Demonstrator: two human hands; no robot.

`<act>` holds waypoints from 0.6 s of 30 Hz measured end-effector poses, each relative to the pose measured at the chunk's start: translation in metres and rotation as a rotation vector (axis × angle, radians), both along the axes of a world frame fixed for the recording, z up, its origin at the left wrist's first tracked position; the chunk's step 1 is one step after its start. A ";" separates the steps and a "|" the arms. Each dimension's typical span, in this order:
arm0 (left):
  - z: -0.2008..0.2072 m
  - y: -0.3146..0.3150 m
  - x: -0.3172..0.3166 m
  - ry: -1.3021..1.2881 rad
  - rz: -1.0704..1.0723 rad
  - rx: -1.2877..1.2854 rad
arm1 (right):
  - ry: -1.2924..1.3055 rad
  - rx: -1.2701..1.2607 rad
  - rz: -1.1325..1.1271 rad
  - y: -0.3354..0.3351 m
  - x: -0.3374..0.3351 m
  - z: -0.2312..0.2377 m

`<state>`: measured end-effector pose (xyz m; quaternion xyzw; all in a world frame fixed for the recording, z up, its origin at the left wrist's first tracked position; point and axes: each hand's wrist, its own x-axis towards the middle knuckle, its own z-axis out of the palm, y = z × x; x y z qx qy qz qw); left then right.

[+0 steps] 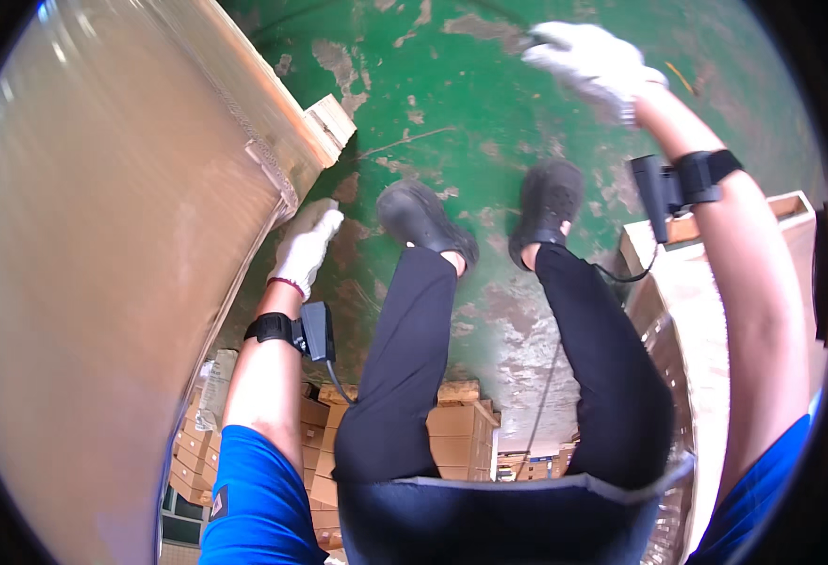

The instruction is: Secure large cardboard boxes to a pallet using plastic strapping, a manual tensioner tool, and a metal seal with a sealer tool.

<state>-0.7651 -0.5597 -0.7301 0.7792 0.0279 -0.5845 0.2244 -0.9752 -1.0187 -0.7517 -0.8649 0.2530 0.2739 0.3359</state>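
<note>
My left hand (308,247), in a white knit glove, is low beside a large brown carton stack (103,254) wrapped in clear film. Its fingers are stretched out near the stack's lower edge, and nothing shows in them. A wooden pallet end (329,127) juts out just beyond this hand. Out to the far right, my gloved right hand (591,68) is over the floor, slightly blurred. Its fingers are curled at the end of a thin dark strap-like band (497,9), which arcs off past the far edge of view.
Green worn floor (405,85) lies under my dark shoes (423,221). A pale wood-edged load (687,311) stands close at my right. Brown cartons (456,438) are stacked behind my legs. Black devices (317,331) with cables are strapped to both wrists.
</note>
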 end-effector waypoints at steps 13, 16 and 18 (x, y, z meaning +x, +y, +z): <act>0.410 -0.221 -0.083 0.025 -0.779 -0.252 | 0.022 0.256 0.017 -0.061 -0.164 0.468; 0.528 -0.229 -0.107 -0.138 -0.749 -0.529 | 0.234 0.617 -0.092 -0.011 -0.128 0.582; 0.590 -0.245 -0.111 -0.375 -0.882 -0.880 | 0.236 0.911 -0.194 0.020 -0.115 0.633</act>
